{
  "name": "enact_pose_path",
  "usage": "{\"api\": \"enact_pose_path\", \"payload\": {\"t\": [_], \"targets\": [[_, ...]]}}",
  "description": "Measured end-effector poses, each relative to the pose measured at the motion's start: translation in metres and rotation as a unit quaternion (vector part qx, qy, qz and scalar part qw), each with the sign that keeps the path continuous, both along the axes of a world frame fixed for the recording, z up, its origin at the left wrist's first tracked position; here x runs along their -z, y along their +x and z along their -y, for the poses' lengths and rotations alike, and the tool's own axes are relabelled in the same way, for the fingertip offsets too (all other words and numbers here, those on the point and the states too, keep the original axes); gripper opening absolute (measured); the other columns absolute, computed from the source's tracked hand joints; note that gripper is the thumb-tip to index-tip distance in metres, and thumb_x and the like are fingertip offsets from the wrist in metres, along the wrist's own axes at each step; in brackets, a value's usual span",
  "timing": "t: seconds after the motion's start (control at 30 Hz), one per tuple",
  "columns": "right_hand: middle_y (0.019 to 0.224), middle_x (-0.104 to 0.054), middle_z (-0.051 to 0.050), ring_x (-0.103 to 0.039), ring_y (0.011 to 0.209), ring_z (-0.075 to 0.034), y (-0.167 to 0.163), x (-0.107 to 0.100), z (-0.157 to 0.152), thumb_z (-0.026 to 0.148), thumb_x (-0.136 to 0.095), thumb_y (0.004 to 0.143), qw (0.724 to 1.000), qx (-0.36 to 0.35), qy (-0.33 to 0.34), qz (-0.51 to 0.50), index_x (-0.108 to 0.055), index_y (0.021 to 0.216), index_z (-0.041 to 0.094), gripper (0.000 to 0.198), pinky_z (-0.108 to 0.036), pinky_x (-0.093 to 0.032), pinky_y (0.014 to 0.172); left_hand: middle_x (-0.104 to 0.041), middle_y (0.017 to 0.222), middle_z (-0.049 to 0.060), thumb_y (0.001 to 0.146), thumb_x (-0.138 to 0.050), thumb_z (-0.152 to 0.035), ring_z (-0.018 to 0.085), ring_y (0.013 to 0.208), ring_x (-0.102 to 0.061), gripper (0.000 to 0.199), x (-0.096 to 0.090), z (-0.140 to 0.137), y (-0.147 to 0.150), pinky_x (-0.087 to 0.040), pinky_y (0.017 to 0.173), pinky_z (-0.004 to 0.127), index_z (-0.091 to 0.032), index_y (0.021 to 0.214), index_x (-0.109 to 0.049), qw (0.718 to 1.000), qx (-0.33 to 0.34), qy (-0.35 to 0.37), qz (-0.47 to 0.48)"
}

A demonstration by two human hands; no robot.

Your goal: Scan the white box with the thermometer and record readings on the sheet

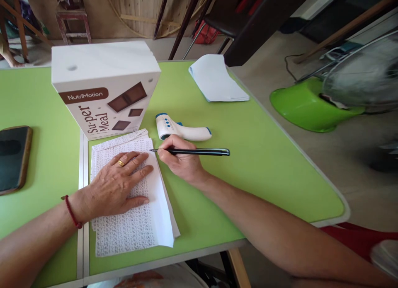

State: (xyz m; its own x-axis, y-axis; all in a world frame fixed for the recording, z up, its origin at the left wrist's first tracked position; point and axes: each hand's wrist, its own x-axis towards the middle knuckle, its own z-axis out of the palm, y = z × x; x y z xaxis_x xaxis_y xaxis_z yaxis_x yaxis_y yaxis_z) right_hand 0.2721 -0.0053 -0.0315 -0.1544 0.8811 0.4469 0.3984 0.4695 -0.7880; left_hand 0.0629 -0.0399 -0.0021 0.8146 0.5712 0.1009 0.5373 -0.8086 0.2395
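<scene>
I have right grip [183,160] closed round black pen [207,151]; left grip [115,185] spread flat, grasping nothing, on handwritten sheet [126,235], mostly filled, right strip blank

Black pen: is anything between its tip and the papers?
Nothing visible is. The right hand holds the black pen, its tip at the upper right of the papers; the left hand lies on them, mostly left of the tip, and the white thermometer gun lies beyond the right hand.
</scene>
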Motion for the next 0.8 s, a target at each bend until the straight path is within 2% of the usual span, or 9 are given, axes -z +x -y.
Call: {"api": "enact_pose_path", "payload": {"t": [0.13,0.67,0.8], "targets": [[0.052,-0.047,0.006,-0.04,0.047,-0.009,-0.0002,0.0014,-0.0002,0.017,-0.053,0.073,1.0,0.019,0.003,-0.007,-0.046,0.062,0.022,0.015,-0.024,-0.036,0.048,-0.037,0.142,0.016,0.088,-0.054,-0.054,0.034,0.129,-0.035,0.059,0.0005,0.0006,-0.0003,-0.033,0.106,0.052,-0.014,0.131,-0.045,1.0,0.0,0.0,-0.001],[0.052,-0.046,0.006,-0.039,0.046,-0.008,-0.0002,-0.0009,-0.0005,0.013,-0.053,0.073,1.0,-0.012,0.023,-0.002,-0.046,0.061,0.021,0.016,-0.022,-0.032,0.044,-0.037,0.142,0.017,0.089,-0.053,-0.055,0.034,0.129,-0.034,0.06,-0.0003,0.0007,-0.001,-0.033,0.106,0.052,-0.013,0.131,-0.046,1.0,0.003,0.0,-0.006],[0.05,-0.046,0.006,-0.039,0.044,-0.008,0.0003,-0.0001,-0.0001,0.015,-0.053,0.073,1.0,0.004,0.018,-0.008,-0.046,0.06,0.021,0.015,-0.022,-0.032,0.044,-0.037,0.143,0.017,0.088,-0.053,-0.055,0.034,0.129,-0.034,0.06,0.0001,0.0002,-0.0007,-0.033,0.106,0.051,-0.013,0.131,-0.046,1.0,0.002,0.002,-0.006]]}}
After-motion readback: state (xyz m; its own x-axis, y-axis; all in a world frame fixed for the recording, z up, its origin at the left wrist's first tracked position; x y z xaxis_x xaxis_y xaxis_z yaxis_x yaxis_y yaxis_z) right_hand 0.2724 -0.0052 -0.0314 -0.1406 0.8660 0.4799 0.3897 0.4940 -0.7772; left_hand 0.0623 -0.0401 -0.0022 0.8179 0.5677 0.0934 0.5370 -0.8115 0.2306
